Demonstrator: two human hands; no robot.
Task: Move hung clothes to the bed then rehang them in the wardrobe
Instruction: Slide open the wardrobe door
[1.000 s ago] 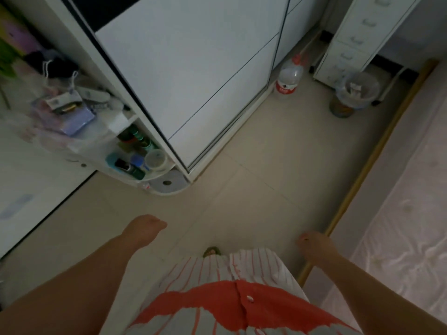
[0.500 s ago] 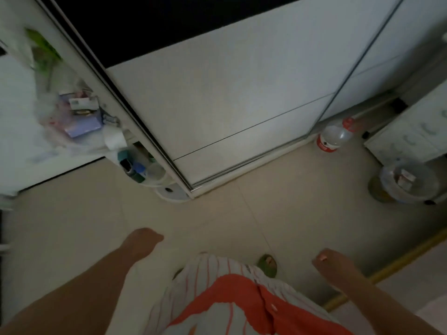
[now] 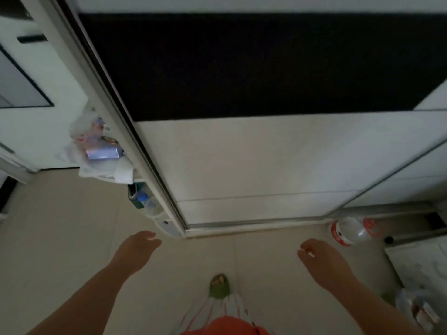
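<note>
While both hands hang loose-fingered and hold nothing, the left hand [image 3: 135, 247] and right hand [image 3: 321, 258] now sit higher and wider apart than a second ago. The wardrobe [image 3: 266, 153], smooth white with a matte black band, has drawn closer, filling the view; its sliding door is closed. No hung clothes show. A clear plastic bottle [image 3: 350, 230] stands at its bottom right corner.

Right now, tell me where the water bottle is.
In the head view, the water bottle lies on the floor at lower right, beside the wardrobe door track and just beyond the right hand.
</note>
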